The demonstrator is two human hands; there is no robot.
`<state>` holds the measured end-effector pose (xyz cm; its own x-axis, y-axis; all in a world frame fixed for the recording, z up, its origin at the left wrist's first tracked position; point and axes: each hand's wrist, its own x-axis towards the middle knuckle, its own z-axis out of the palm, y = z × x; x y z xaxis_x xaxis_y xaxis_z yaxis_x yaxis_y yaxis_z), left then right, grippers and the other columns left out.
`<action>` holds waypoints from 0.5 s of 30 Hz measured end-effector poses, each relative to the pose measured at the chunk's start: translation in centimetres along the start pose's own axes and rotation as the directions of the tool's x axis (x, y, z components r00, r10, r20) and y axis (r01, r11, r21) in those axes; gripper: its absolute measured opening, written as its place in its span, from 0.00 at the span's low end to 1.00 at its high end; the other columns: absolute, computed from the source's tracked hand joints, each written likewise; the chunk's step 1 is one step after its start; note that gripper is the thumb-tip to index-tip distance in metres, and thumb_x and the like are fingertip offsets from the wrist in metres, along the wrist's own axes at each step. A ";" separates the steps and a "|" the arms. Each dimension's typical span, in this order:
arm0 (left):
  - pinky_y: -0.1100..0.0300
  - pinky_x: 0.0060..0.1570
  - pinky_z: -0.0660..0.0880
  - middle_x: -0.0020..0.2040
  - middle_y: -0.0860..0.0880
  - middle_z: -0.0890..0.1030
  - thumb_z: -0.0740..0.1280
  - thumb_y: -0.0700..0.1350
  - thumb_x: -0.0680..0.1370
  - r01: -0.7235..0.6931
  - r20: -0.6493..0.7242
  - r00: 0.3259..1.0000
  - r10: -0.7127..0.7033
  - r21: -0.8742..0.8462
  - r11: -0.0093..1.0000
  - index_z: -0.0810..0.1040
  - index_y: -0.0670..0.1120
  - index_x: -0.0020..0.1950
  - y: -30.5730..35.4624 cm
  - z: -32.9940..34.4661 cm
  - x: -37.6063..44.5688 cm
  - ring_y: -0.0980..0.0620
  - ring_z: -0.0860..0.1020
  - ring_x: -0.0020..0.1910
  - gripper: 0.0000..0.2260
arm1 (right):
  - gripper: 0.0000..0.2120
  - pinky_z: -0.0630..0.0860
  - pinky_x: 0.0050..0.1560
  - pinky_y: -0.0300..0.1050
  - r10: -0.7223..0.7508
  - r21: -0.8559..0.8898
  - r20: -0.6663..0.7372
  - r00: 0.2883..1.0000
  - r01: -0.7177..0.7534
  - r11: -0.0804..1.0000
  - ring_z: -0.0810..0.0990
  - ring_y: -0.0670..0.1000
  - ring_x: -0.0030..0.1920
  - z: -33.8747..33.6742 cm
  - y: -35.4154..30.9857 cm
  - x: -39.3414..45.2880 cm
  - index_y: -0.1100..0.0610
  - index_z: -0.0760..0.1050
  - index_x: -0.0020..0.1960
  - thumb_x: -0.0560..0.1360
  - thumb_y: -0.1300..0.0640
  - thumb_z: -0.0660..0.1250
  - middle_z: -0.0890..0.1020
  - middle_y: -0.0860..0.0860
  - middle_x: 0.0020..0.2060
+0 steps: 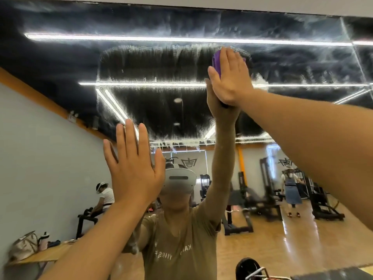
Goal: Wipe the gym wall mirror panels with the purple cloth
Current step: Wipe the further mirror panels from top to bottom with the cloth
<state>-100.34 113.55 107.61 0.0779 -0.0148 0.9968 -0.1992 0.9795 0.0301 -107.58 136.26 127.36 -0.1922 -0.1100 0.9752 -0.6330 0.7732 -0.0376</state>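
The wall mirror (153, 110) fills the view, with a darker wiped patch in its upper middle and hazy streaks around it. My right hand (232, 77) is raised high and presses the folded purple cloth (217, 60) flat against the glass with straight fingers; only the cloth's left edge shows past my palm. My left hand (134, 168) rests lower on the mirror with its fingers straight and spread, holding nothing.
A vertical seam between mirror panels (220, 19) runs just above the cloth. The reflection shows me in a headset, gym machines, other people and a wooden floor. A black round object (248, 268) sits low at the bottom edge.
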 end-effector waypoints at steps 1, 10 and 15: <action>0.42 0.77 0.41 0.82 0.41 0.52 0.47 0.57 0.82 -0.001 0.002 1.000 0.001 0.000 1.000 0.55 0.43 0.82 0.0 0.0 0.0 0.42 0.49 0.82 0.31 | 0.32 0.38 0.80 0.50 -0.025 -0.001 0.001 1.000 0.025 1.000 0.41 0.56 0.82 0.1 0.0 -0.8 0.58 0.41 0.83 0.86 0.42 0.46 0.44 0.55 0.82; 0.41 0.77 0.42 0.82 0.40 0.54 0.48 0.57 0.82 -0.009 0.002 1.000 0.009 -0.016 1.000 0.57 0.42 0.82 0.0 0.0 0.0 0.41 0.50 0.81 0.31 | 0.33 0.40 0.80 0.43 -0.294 0.038 0.070 0.953 0.292 0.956 0.42 0.47 0.82 4.3 2.1 -21.6 0.50 0.42 0.83 0.85 0.39 0.50 0.45 0.47 0.83; 0.39 0.77 0.44 0.82 0.40 0.55 0.48 0.57 0.82 -0.010 -0.002 1.000 0.010 -0.013 1.000 0.57 0.42 0.82 0.0 0.0 -0.1 0.41 0.51 0.81 0.31 | 0.33 0.45 0.78 0.44 -0.372 -0.034 0.145 0.917 0.380 0.924 0.46 0.49 0.82 4.6 2.8 -27.2 0.51 0.43 0.83 0.85 0.38 0.47 0.48 0.46 0.83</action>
<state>-100.36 113.57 107.55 0.0776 -0.0044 0.9970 -0.1869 0.9822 0.0189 -107.57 138.54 99.71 -0.0500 -0.4789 0.8764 -0.6328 0.6941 0.3432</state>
